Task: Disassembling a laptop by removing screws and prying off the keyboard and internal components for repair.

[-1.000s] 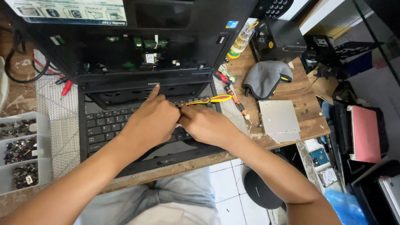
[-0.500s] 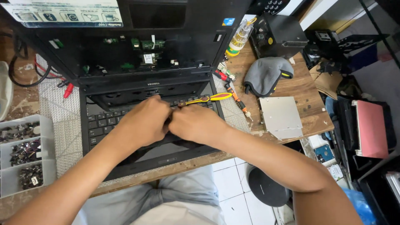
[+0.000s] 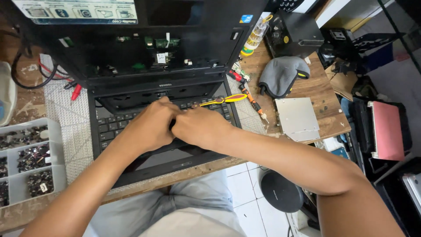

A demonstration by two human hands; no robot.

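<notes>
— What are the fingers doing?

— Both sets are curled and pressed together over the keyboard [image 3: 115, 125] of the open laptop [image 3: 162, 131]. The left hand [image 3: 151, 125] and right hand [image 3: 201, 127] touch knuckle to knuckle. Whether the left fingers hold anything, I cannot tell. A yellow tool [image 3: 223, 100] sticks out from the right fingers, toward the right edge of the tabletop [image 3: 322, 87]; they seem to grip it.

— Where is the laptop?

— At the near edge of the tabletop, on a grey mat [image 3: 66, 131], its base toward the person. Above the keys the bezel is off, and the opened shell shows green parts.

— What lies around it?

— At the near left corner, a clear tray [image 3: 30, 162] with screws sorted in compartments. Right of the laptop, a silver drive [image 3: 298, 118] lies flat near the right edge. Between them, an orange screwdriver [image 3: 252, 98]. Farther back, a grey cloth pouch [image 3: 280, 77], then a bottle [image 3: 254, 35] near the far edge. On the far left, red probes [image 3: 75, 90] and a black cable [image 3: 30, 79].
</notes>
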